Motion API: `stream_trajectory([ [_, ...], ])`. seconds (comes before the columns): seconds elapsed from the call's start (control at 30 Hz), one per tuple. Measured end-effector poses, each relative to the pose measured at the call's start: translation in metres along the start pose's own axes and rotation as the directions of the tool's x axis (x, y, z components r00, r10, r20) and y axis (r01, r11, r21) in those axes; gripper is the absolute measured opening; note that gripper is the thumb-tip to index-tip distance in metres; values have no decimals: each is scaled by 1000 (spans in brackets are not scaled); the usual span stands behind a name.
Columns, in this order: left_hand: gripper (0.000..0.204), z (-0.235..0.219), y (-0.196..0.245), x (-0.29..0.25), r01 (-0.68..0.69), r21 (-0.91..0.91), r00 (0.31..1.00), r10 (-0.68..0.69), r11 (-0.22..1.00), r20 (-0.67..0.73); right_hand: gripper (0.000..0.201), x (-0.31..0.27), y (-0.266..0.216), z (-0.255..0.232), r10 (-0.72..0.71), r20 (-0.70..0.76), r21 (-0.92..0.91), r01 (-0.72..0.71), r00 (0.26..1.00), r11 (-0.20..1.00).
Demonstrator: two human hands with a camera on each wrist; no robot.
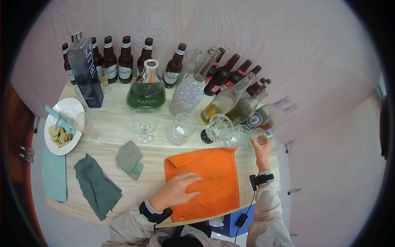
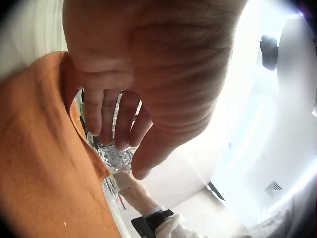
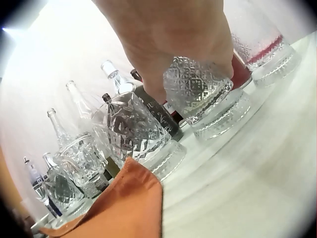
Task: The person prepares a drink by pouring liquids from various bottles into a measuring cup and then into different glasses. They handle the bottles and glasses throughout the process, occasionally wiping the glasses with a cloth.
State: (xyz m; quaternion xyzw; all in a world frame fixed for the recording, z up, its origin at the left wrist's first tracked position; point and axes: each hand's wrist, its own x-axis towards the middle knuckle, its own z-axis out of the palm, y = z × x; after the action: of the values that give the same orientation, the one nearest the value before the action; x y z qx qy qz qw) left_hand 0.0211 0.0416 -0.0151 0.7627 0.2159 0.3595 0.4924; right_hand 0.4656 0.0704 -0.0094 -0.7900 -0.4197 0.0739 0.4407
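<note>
At the right end of the row of glassware, my right hand [image 1: 262, 153] grips a clear tumbler [image 3: 195, 89] with a cut diamond pattern, fingers and thumb around its sides. The tumbler's thick base shows close over the pale tabletop in the right wrist view. Just beside it stands another faceted glass [image 3: 134, 130]. My left hand [image 1: 176, 191] is over the orange cloth [image 1: 218, 183], its fingers loosely extended and nothing in its grasp. That cloth lies spread at the front of the table, with its upper left part folded over.
Behind the glasses stand a green decanter [image 1: 146, 92], a glittering silver bottle [image 1: 188, 96], a tall blue bottle [image 1: 85, 72] and several brown beer bottles [image 1: 126, 61]. Leftward are a white plate [image 1: 77, 108] with sliced limes, a dark green cloth [image 1: 96, 185] and a grey cloth [image 1: 129, 158].
</note>
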Motion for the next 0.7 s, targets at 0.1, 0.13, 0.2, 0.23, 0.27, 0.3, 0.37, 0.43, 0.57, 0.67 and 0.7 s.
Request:
stream_trajectory([
  [0.1,42,-1,2,1,3,12,1000,-3,1000,-9,57,0,6,0,-16,-29,28,17,999,999],
  [0.13,42,-1,1,2,1,12,1000,-1,1000,-4,57,0,7,2,-57,-56,50,60,997,997],
  [0.2,41,0,1,1,-1,8,1000,2,1000,-14,58,-4,-2,2,-58,-56,47,61,997,997],
  [0.23,41,0,1,1,-1,8,1000,2,1000,-11,58,-6,-6,1,-64,-52,44,66,997,997],
  [0.27,40,0,1,0,3,16,1000,-2,1000,-13,58,-4,0,1,-63,-53,44,66,997,997],
  [0.3,40,0,1,0,7,25,1000,-7,1000,-17,60,-1,7,3,-83,-58,9,84,995,996],
  [0.37,39,1,1,0,12,26,1000,-11,1000,-20,62,0,14,4,-107,-60,-25,105,992,994],
  [0.43,38,0,1,0,13,29,1000,-13,999,-24,64,-4,14,6,-105,-90,-47,101,990,994],
  [0.57,36,0,1,-2,24,16,999,-24,1000,-25,64,-4,12,6,-106,-60,-59,103,993,993],
  [0.67,34,-1,1,-2,29,11,999,-29,1000,-27,67,-6,8,7,-64,-93,-82,57,994,995],
  [0.7,34,-1,2,-1,29,6,999,-29,1000,-27,68,-7,7,6,-63,-81,-97,55,995,994],
])
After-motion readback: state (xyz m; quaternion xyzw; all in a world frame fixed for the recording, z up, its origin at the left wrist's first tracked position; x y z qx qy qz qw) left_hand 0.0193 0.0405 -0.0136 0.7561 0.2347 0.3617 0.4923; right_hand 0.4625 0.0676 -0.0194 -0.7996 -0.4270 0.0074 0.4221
